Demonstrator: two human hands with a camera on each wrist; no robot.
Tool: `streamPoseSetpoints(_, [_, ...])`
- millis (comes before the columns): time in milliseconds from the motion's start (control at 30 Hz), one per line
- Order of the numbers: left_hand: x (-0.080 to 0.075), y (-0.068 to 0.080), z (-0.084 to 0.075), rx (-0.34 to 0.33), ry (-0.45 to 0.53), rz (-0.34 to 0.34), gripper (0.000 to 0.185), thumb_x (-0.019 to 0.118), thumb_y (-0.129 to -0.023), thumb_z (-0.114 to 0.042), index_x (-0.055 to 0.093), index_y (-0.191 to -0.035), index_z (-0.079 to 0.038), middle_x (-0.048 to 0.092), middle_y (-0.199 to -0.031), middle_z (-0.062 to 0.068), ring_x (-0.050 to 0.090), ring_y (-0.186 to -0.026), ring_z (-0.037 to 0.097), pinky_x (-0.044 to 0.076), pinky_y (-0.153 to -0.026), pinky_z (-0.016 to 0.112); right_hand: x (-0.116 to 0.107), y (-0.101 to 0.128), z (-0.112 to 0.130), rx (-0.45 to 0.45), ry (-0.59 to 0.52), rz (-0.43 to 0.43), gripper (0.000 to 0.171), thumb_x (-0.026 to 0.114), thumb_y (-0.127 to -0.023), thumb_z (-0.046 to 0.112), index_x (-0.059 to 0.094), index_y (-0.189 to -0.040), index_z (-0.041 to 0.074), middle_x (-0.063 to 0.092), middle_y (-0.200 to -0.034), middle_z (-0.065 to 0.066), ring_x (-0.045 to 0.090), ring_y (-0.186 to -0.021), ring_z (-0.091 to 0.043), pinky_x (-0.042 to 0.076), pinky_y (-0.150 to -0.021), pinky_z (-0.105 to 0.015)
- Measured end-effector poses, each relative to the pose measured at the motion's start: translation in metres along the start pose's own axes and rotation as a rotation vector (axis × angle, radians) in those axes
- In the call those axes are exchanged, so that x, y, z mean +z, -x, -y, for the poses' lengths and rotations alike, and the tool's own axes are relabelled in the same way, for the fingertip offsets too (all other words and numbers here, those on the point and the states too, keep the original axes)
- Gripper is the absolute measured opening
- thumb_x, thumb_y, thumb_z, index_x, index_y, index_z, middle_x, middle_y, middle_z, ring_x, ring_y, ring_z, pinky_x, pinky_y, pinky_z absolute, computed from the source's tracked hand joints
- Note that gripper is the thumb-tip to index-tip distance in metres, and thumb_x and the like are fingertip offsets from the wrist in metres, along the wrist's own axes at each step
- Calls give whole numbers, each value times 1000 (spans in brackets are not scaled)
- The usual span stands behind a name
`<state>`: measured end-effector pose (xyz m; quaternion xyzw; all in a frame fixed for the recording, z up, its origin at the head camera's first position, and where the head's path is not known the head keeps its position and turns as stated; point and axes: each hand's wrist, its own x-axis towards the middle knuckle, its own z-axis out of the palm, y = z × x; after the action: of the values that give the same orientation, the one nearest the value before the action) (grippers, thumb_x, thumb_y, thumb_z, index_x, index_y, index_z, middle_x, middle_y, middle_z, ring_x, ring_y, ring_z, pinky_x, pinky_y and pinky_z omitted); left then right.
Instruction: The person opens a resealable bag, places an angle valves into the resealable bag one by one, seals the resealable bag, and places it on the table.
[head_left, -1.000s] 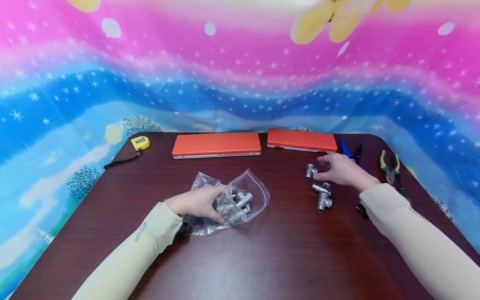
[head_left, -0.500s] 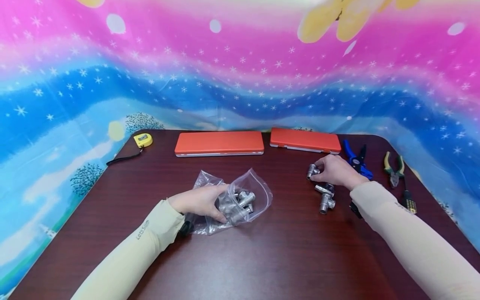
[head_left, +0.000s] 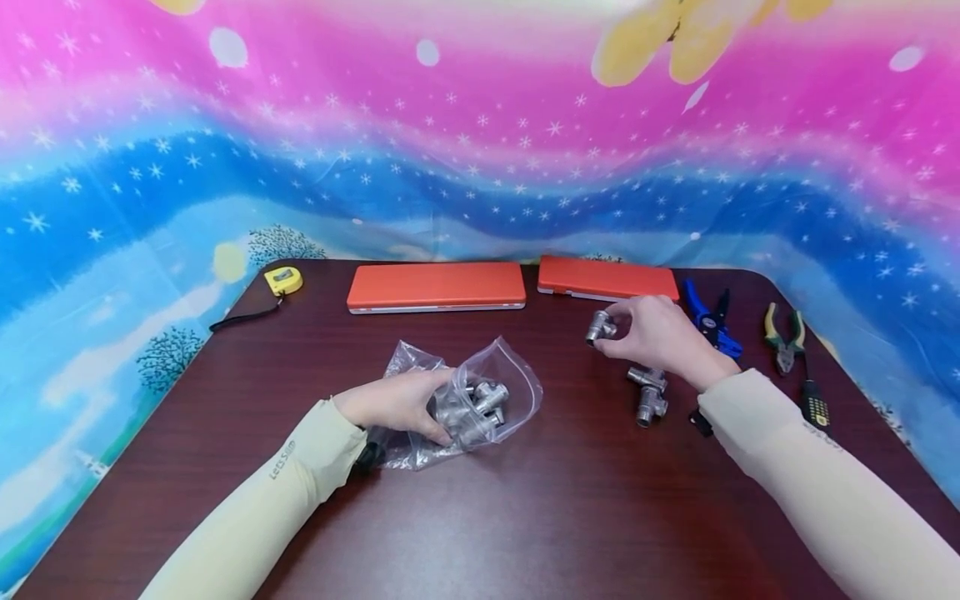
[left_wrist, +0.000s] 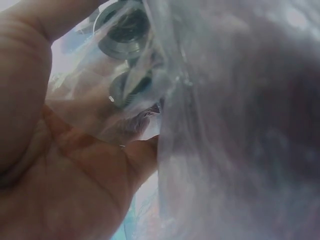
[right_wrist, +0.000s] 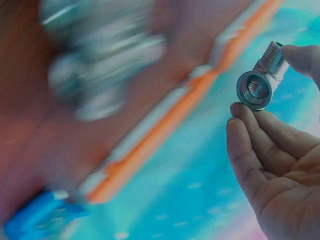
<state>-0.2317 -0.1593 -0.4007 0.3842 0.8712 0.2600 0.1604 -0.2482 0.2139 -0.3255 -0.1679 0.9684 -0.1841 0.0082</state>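
Right hand: Our right hand pinches a shiny silver metal pipe piece with its thumb and fingertips. We see screw lines on one end and a round hole in another.
Pinched piece's place: We hold it in front of the smaller flat orange-red box, to the left of the blue-handled tool with black jaws.
Left hand: Our left hand has its thumb and fingers curled round a clear crinkly plastic bag.
In the bag: We can see more silver metal pipe pieces through the plastic and near its mouth, which faces right.
On the table: We have a little bunch of silver pipe pieces on the dark red-brown wooden table, just below our right hand.
Back edge: We see a longer flat orange-red box and, far left, a yellow tape measure with a black strap.
Right side: We see pliers with yellow and green handles near a black and yellow handle.
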Motion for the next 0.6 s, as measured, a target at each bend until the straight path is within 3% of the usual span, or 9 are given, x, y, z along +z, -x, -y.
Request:
streamPoseSetpoints(133, [0,0,0,2,-15,-3,81,90,-71,-25,50,-139,-9,61,-124,1,57,-111,15,45,-98,37,-4,12,40,-137,5,-75,41,80,-82,30,71,-114,8,69,-86,-1,49,-60,-16,43,-63,-36])
streamPoseSetpoints(300, [0,1,2,10,-22,-9,80,90,-71,-25,50,-138,-9,61,-125,2,56,-113,15,44,-100,37,7,24,82,-322,35,-138,43,84,-76,30,73,-110,5,71,-97,-4,58,-76,-16,48,-71,-37])
streamPoseSetpoints(433, [0,0,3,17,-11,-13,80,91,-70,-25,51,-138,-10,61,-125,1,56,-113,14,44,-100,37,21,25,106,-399,36,-121,47,86,-75,30,73,-110,2,70,-94,-3,61,-81,-17,50,-74,-37])
streamPoseSetpoints(600, [1,-2,3,35,-6,-19,81,92,-69,-25,52,-137,-11,63,-122,-1,58,-110,13,45,-98,36,39,20,124,-434,58,-85,49,85,-75,33,72,-111,2,70,-94,-4,61,-81,-16,52,-77,-37])
